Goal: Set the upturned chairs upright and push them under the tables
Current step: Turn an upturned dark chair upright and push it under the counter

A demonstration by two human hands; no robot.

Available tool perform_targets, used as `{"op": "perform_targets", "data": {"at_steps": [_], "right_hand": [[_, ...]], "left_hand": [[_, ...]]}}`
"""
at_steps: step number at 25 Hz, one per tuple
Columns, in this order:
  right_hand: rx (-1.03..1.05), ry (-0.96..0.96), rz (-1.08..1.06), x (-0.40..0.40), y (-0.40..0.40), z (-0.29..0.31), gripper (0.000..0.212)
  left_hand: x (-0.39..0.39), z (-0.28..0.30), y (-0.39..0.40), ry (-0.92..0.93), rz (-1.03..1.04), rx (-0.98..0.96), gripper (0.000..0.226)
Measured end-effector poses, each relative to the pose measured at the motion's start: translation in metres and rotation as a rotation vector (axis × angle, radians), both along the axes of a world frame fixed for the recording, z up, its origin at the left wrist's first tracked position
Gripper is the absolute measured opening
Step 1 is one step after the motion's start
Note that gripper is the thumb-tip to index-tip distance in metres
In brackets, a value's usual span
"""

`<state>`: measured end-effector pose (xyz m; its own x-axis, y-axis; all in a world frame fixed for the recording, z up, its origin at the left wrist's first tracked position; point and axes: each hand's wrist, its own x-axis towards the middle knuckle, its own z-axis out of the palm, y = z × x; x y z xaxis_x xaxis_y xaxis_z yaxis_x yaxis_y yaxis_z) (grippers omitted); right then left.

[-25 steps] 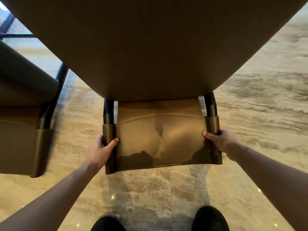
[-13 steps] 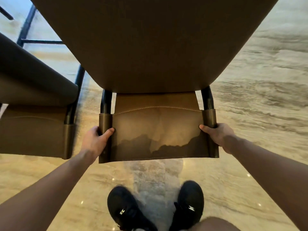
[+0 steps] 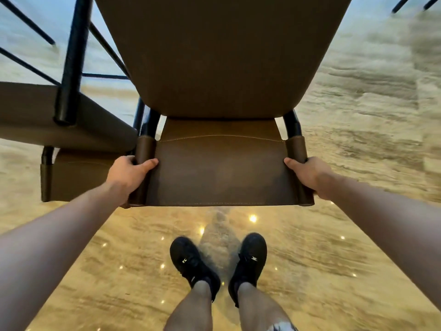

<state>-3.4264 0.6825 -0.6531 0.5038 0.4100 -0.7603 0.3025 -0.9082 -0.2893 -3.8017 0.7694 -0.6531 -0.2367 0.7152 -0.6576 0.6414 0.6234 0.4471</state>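
Note:
A brown leather chair (image 3: 222,58) with black metal tubes fills the upper middle of the head view, its seat toward the top and its backrest (image 3: 219,173) hanging nearest me, above the floor. My left hand (image 3: 127,174) grips the backrest's left post. My right hand (image 3: 307,174) grips the right post. A second brown chair (image 3: 66,130) of the same kind sits just to the left, upturned, with a black leg (image 3: 71,60) pointing up. The two chairs almost touch at the left post.
Polished beige marble floor (image 3: 358,139) spreads below and to the right, with ceiling lights reflected in it. My black shoes (image 3: 217,266) stand directly under the backrest. Thin black legs of other furniture (image 3: 26,22) show at the top left and top right (image 3: 410,3).
The held chair has risen and swung toward me; its backrest sits higher over the floor. The view has tilted down, so my shoes and legs show fully. Both grips are unchanged.

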Motion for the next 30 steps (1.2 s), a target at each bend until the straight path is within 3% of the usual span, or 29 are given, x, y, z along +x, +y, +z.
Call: {"op": "perform_targets", "data": {"at_steps": [9,21,26,30], "right_hand": [[0.006,-0.141,0.182,0.014,0.039,0.124,0.046],[0.003,-0.241,0.400,0.054,0.153,0.269,0.048],[0.018,-0.120,0.279,0.068,0.203,0.318,0.032],[-0.028,-0.028,0.157,0.075,0.248,0.348,0.027]], "left_hand": [[0.023,0.116,0.037,0.043,-0.069,-0.002,0.043],[0.071,0.261,0.145,0.317,-0.214,0.129,0.034],[0.087,0.302,0.191,0.290,-0.164,0.282,0.051],[0.092,0.326,0.236,0.264,-0.229,0.290,0.042]]}}
